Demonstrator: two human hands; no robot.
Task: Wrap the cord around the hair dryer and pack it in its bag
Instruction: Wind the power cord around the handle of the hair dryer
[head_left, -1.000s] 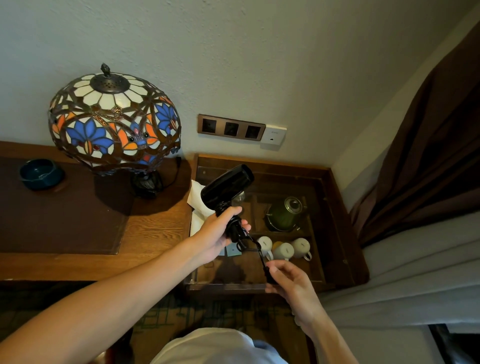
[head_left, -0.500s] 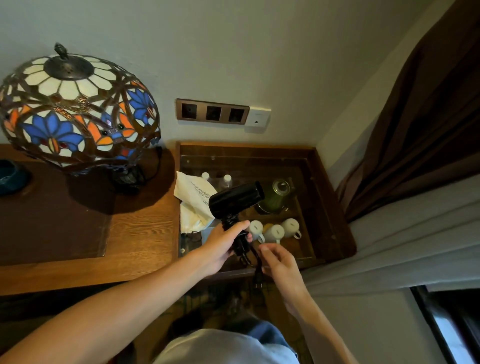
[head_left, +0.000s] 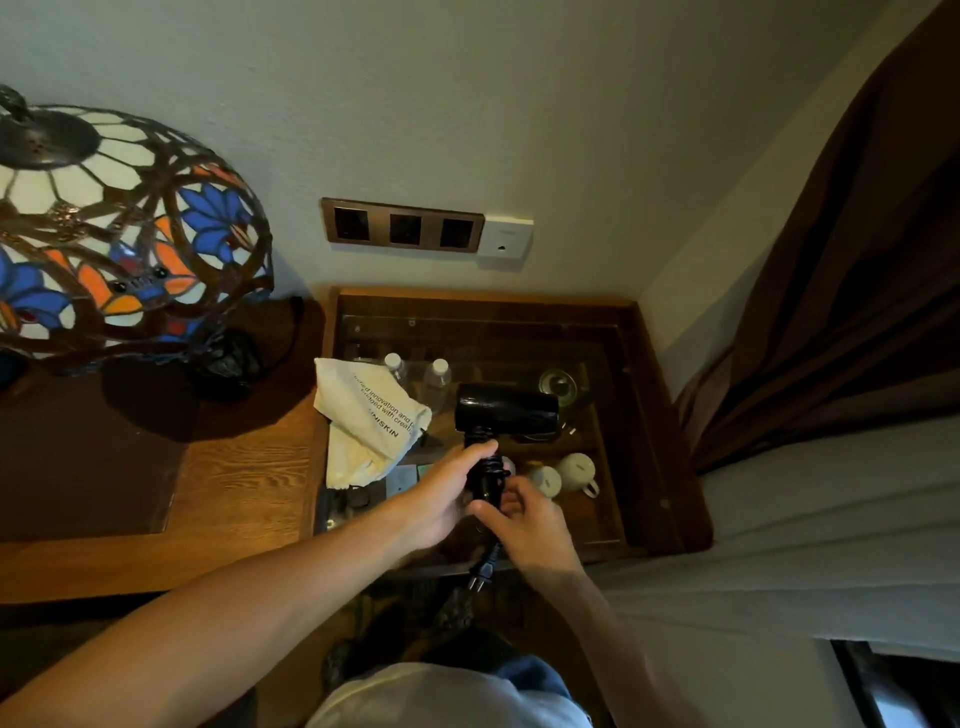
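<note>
A black hair dryer (head_left: 506, 409) is held over the glass-topped side table, barrel level and pointing right. My left hand (head_left: 447, 491) grips its handle, around which the black cord (head_left: 489, 475) is coiled. My right hand (head_left: 524, 517) presses against the lower end of the handle, closed on the cord. The cord's tail hangs below both hands and ends in a plug (head_left: 480, 574). The cream cloth bag (head_left: 369, 421) with printed text lies crumpled at the left edge of the side table, left of the dryer.
A stained-glass lamp (head_left: 119, 234) stands on the wooden desk (head_left: 244, 478) at left. Under the glass top (head_left: 639, 467) sit two water bottles (head_left: 436, 382), white cups (head_left: 576, 470) and a green teapot. A socket strip (head_left: 402, 226) is on the wall; curtain and bed at right.
The view has tilted and shifted right. The dryer's barrel has swung level. My right hand has risen to the handle, taking up the loose cord, so only a short tail with the plug hangs.
</note>
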